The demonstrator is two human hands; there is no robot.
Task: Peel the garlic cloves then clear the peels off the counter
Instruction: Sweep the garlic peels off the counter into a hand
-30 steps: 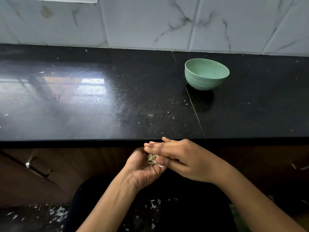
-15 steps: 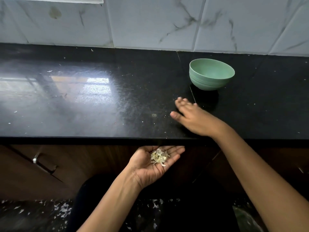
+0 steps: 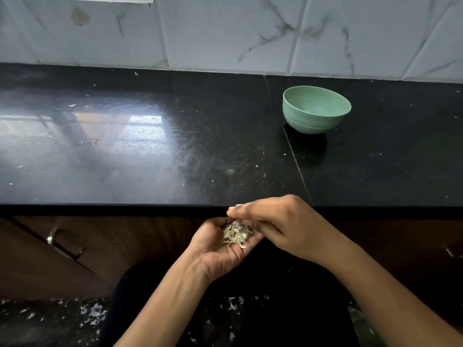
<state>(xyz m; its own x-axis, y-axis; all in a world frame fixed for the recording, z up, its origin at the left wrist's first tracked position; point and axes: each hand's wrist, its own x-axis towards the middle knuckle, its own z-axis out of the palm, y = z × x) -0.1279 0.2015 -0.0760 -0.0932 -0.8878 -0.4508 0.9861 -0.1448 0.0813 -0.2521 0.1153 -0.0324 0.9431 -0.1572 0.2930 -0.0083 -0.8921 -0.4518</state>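
Garlic peels (image 3: 235, 235) lay in a small pale heap in the palm of the left hand (image 3: 218, 249), which was turned palm up and cupped just below the front edge of the black counter (image 3: 150, 159); the peels rested loose in the hollow and no finger closed round them. The right hand (image 3: 283, 226) lay across the left hand's fingers at that same edge, back upward, its fingers (image 3: 236, 209) fairly straight and close together, pointing left above the heap and gripping nothing that showed. 1 green bowl (image 3: 316, 111) stood upright farther back on the counter, to the right, well apart from both hands; what it held could not be seen. Tiny white flecks (image 3: 72, 105) dotted the counter top, mostly on the left half. A marbled white tile wall (image 3: 225, 28) rose behind. Under the counter ran a dark wooden cabinet with a metal handle (image 3: 64, 242), and pale scraps (image 3: 95, 314) were scattered on the dark floor below.
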